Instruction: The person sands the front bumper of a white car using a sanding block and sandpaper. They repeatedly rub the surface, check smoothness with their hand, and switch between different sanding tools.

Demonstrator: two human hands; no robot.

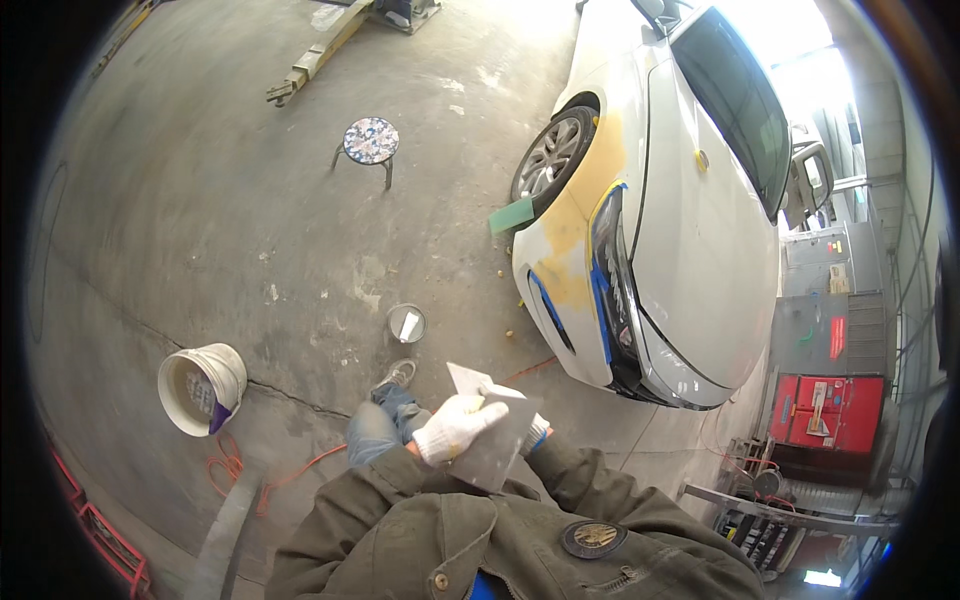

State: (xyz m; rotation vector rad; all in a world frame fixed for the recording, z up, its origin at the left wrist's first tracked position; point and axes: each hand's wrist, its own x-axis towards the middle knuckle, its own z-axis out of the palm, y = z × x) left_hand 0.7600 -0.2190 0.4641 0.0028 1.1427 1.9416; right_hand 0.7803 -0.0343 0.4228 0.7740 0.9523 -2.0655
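In front of my chest, my left hand [452, 428], in a white knit glove, is closed on a flat grey board [497, 452], with its fingers over the face. My right hand [538, 434], gloved too, is behind the board's right edge, and its fingers are hidden. A pale flat spreader [466, 379] sticks out past the far side of my gloves; which hand bears it I cannot tell. Ahead to the right stands a white car [690, 230] with yellowish filler patches [590, 180] on its fender and bumper. Blue tape [601, 300] edges its headlight.
A round can [407, 324] with a white piece in it stands past my shoe. On the left are a white bucket [236, 372] and an orange cord [228, 468]. Farther off stand a stool [371, 141] and a lift arm [318, 58]. A red cabinet [860, 412] is at right.
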